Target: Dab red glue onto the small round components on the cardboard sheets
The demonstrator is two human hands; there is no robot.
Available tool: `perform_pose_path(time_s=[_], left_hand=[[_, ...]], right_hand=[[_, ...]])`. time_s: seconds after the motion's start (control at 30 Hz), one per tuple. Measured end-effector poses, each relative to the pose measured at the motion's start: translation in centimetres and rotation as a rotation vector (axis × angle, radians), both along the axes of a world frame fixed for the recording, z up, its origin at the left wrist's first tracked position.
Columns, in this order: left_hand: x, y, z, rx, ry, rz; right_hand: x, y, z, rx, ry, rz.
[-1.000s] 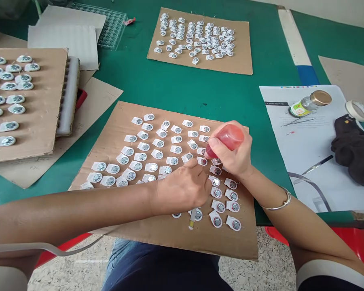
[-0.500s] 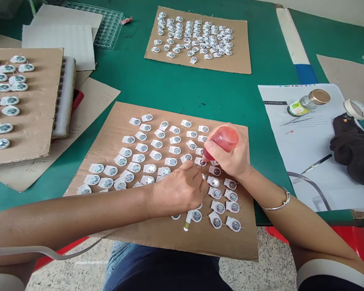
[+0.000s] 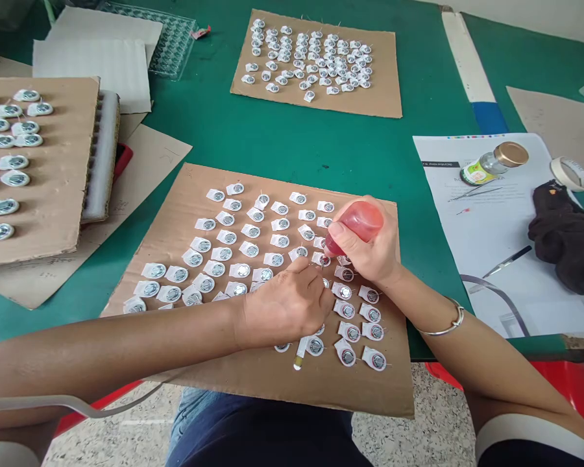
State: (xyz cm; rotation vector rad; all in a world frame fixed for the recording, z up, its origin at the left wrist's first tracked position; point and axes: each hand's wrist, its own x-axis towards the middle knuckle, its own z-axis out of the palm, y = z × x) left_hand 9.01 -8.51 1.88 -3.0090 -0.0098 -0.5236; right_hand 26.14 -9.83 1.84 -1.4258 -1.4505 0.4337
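Note:
My right hand [image 3: 372, 250] is wrapped round a translucent red squeeze bottle [image 3: 363, 222], tilted with its narrow end down to the left. That end is just above a small round silver disc on a white tab [image 3: 323, 259]. Beside it my left hand [image 3: 289, 305] is closed, fingertips close to the same disc; what it pinches is hidden. Below that hand shows the end of a white stick with a gold band [image 3: 299, 355]; I cannot tell whether it is held. Many similar discs lie in rows on the brown cardboard sheet [image 3: 355, 392] under both hands.
More discs sit on a far cardboard sheet [image 3: 389, 78] and a raised left one [image 3: 71, 194]. At right are a printed paper [image 3: 442, 194], a glass jar with gold lid [image 3: 494, 163], tweezers, a craft knife [image 3: 509, 261], a tape roll [image 3: 571, 174] and black cloth [image 3: 564, 237].
Hardly anything differs. Both hands keep their place and grip, the bottle's end staying by the same disc; the whole view has shifted very slightly.

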Motion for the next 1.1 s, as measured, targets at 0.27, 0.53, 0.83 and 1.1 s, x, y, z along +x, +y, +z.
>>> perform_pose_path(time_s=[0.27, 0.53, 0.83, 1.1], left_hand=[[-0.16, 0.05, -0.05, -0.010, -0.010, -0.010], [-0.04, 0.24, 0.00, 0.008, -0.010, -0.013], [-0.16, 0.36, 0.37, 0.000, 0.025, -0.001], [-0.06, 0.38, 0.53, -0.011, 0.038, -0.004]], right_hand=[[0.12, 0.06, -0.67, -0.036, 0.088, -0.016], [0.40, 0.12, -0.72, -0.005, 0.056, -0.026], [0.60, 0.18, -0.59, 0.069, -0.009, -0.030], [0.85, 0.13, -0.62, 0.118, -0.055, -0.012]])
